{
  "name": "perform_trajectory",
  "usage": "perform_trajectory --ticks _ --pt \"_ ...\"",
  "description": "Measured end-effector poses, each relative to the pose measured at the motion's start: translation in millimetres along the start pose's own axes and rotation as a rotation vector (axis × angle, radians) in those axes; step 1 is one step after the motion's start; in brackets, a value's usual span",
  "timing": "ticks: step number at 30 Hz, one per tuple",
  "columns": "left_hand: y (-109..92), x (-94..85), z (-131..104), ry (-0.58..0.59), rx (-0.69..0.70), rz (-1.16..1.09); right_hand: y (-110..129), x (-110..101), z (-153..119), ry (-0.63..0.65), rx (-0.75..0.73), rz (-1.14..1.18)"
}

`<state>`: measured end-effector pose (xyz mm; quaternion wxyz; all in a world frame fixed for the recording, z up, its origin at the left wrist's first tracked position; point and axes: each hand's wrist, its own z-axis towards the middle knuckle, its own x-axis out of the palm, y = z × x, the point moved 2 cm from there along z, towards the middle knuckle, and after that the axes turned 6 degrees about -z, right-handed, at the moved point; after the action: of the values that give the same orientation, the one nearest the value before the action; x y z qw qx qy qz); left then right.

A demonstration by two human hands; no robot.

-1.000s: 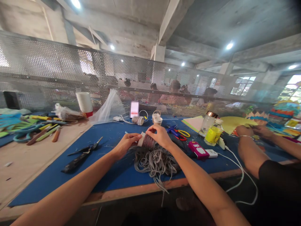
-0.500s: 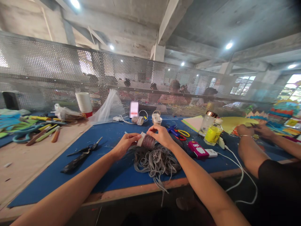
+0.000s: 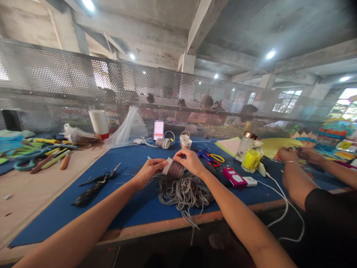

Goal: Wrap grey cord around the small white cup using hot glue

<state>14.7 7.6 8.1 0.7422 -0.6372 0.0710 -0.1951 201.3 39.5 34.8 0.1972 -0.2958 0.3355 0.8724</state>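
the wound spool point(image 3: 175, 170) is being held just beyond the grey cords point(image 3: 184, 190): left end pinched by the left hand point(image 3: 147, 172), fingers nearly closed; far side touched by the right hand point(image 3: 191, 162), fingers curled, grip unclear!

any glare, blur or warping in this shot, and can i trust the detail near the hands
Head view: ceiling lights glare white; figures behind the perforated screen are hazy; forearms look stretched toward the lower corners; the cord pile is fairly clear, but fine strands at the fingertips can't be made out.
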Motion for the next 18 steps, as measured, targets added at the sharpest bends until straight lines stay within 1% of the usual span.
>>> perform_trajectory --ticks 18 --pt "-0.6 -0.9 -0.3 0.008 0.02 0.041 -4.8 0.4 -0.7 0.008 -0.007 0.008"
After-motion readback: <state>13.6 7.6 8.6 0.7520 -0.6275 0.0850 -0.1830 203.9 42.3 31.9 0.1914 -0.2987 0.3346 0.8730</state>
